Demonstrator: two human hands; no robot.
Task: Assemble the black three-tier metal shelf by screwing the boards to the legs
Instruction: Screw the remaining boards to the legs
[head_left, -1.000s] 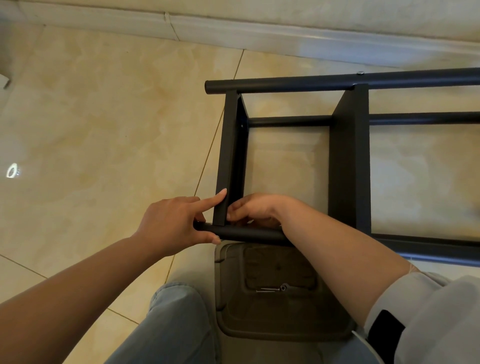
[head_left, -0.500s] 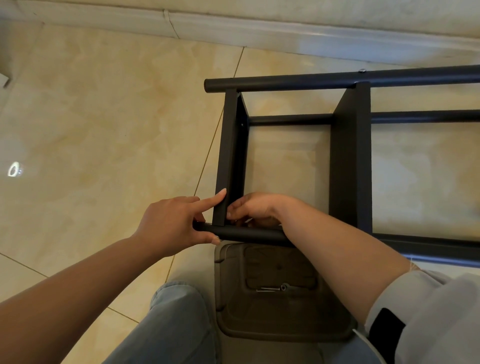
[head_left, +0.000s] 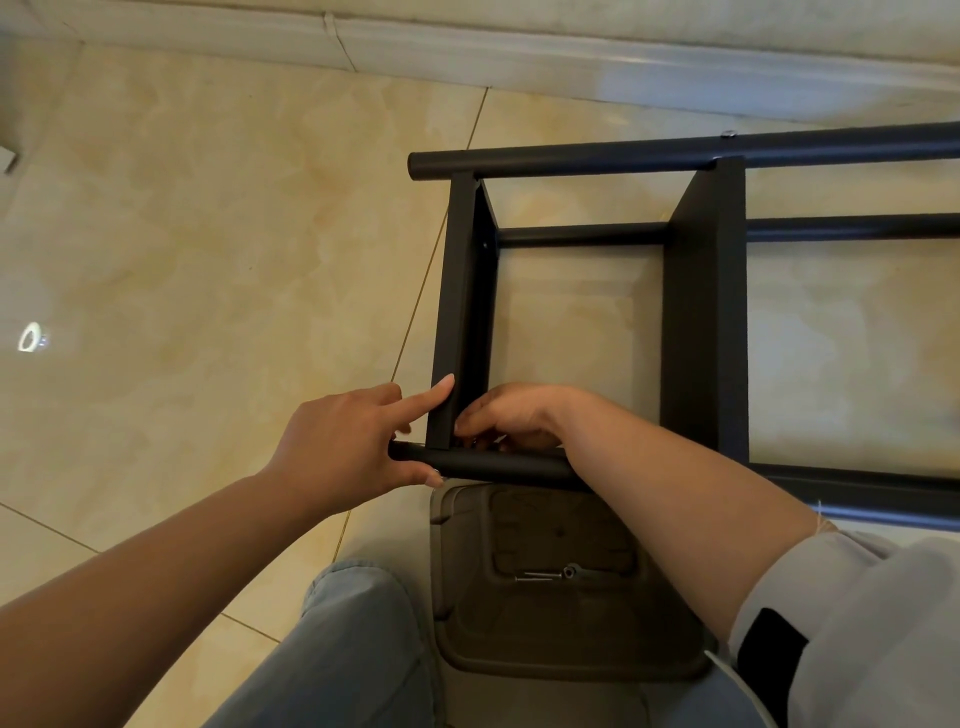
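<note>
Shelf (head_left: 701, 322) lies on its side on the floor. Left hand (head_left: 343, 447) grips the near leg (head_left: 498, 465), forefinger bracing the end board (head_left: 460, 312). Right hand (head_left: 511, 415), fingers curled inside the corner (contents hidden), apparently seating a screw; next: careful thread alignment

Matt black metal shelf (head_left: 701, 322), glossy beige floor tiles (head_left: 208, 234), translucent plastic stool (head_left: 561, 613), denim

We find no readable text, label, brand, number or sign anywhere in frame, upper left through lower right.
</note>
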